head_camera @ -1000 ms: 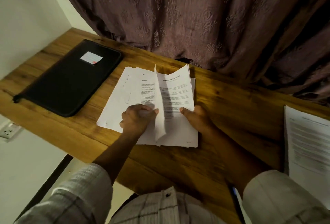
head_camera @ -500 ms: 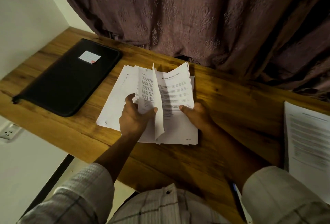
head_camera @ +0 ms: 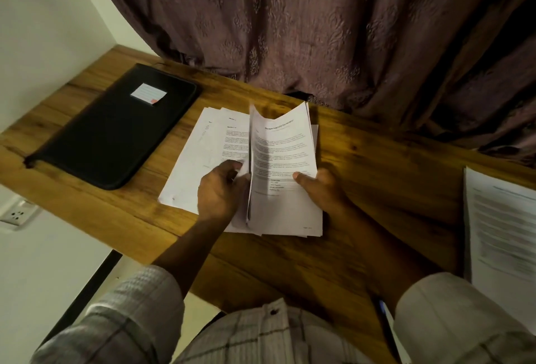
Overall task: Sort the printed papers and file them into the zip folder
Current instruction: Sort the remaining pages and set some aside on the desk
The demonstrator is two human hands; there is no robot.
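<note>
A loose stack of printed papers (head_camera: 200,154) lies in the middle of the wooden table (head_camera: 377,178). My left hand (head_camera: 222,192) pinches the edge of a few sheets standing upright along the stack's middle. A titled top sheet (head_camera: 282,149) curls up on the right, and my right hand (head_camera: 317,189) holds it with the thumb pressed on its lower part. The black zip folder (head_camera: 116,131), closed and with a small label on its cover, lies flat on the table to the left of the papers, apart from both hands.
A second printed pile (head_camera: 504,227) lies at the table's right edge. A brown patterned curtain (head_camera: 319,29) hangs behind the table. A white wall and a socket (head_camera: 17,214) are on the left. A pen (head_camera: 384,310) lies near my right sleeve.
My left hand went from spread fingers on the left sheets to pinching the raised sheets' edge. The lifted sheets stand more upright and closer to the right sheet. My right hand stayed put.
</note>
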